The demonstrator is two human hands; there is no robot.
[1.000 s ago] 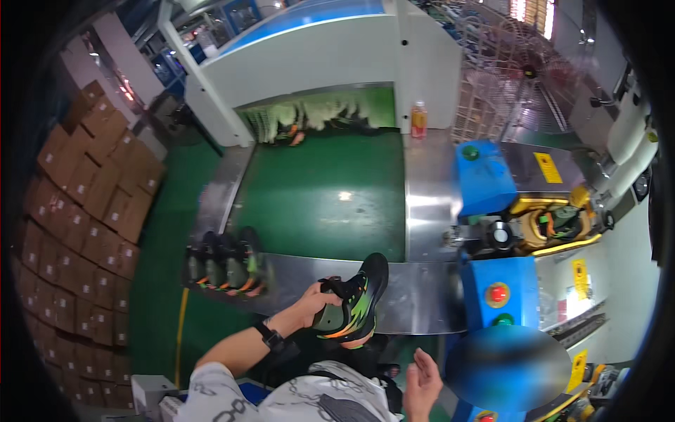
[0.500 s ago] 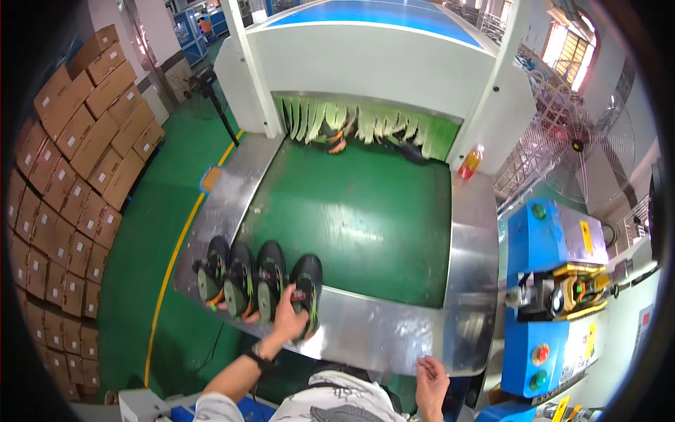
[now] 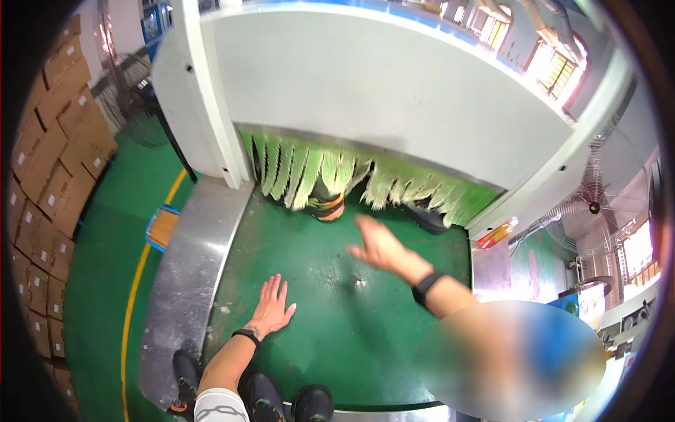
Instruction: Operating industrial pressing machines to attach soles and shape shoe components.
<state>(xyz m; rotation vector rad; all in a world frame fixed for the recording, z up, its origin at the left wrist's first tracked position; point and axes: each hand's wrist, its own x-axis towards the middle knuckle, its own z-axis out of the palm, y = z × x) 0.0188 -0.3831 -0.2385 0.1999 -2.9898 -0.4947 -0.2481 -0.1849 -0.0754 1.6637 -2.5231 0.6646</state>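
My left hand (image 3: 272, 309) is spread open over the green conveyor belt (image 3: 302, 246), near its left side, holding nothing. Whether its palm touches the belt I cannot tell. My right hand (image 3: 380, 244) reaches further forward, empty, thumb and fingers apart, above the belt. Just beyond it, a black shoe with orange trim (image 3: 328, 207) juts from under the green strip curtain (image 3: 344, 169). Another dark shoe (image 3: 427, 218) sticks out further right, partly covered by the strips. At the lower edge stand black shoes (image 3: 313, 404), (image 3: 185, 373), partly hidden by my left arm.
A metal ledge (image 3: 186, 260) borders the belt. On the right stands a bottle of reddish-orange drink (image 3: 498, 233). The white machine housing (image 3: 373, 77) rises ahead. Stacked cartons (image 3: 53, 162) and a small blue-edged stool-like thing (image 3: 164, 228) are at left. A blurred patch covers the lower right.
My left hand has let go of the shoe at the front ledge and moved forward over the belt. My right hand has reached far forward toward the curtain. The view has shifted closer to the machine.
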